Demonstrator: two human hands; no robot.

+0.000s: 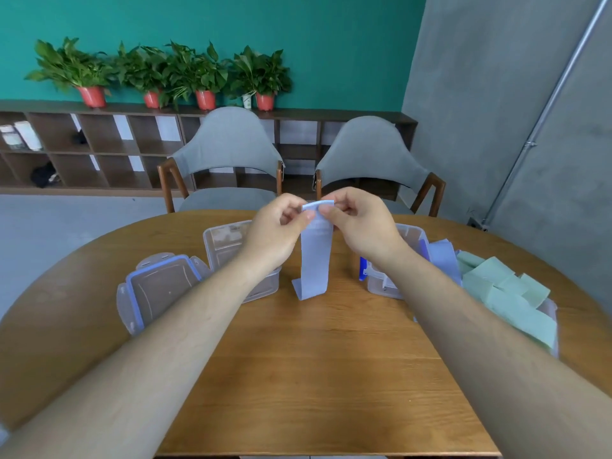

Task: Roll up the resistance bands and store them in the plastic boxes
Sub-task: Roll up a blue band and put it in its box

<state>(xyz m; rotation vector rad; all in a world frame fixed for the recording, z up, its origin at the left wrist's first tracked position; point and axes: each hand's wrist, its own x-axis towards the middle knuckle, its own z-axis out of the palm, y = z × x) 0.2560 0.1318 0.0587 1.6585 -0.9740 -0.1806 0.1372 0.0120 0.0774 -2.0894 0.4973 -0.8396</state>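
wooden table [314, 359] is reached across, and a pale blue band [314, 260] is pinched at its top edge by the left hand [275, 226] and right hand [361, 223]. its lower end is rested on the table between the left box [215, 243] and the right box [381, 286].

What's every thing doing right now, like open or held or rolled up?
Blue band: mostly unrolled, hanging, bottom end on table.
Left hand: pinching band's top.
Right hand: pinching band's top.
Left box: open, lid off.
Lid: lying beside left box.
Green bands: unrolled, piled up.
Right box: partly hidden; can't tell.
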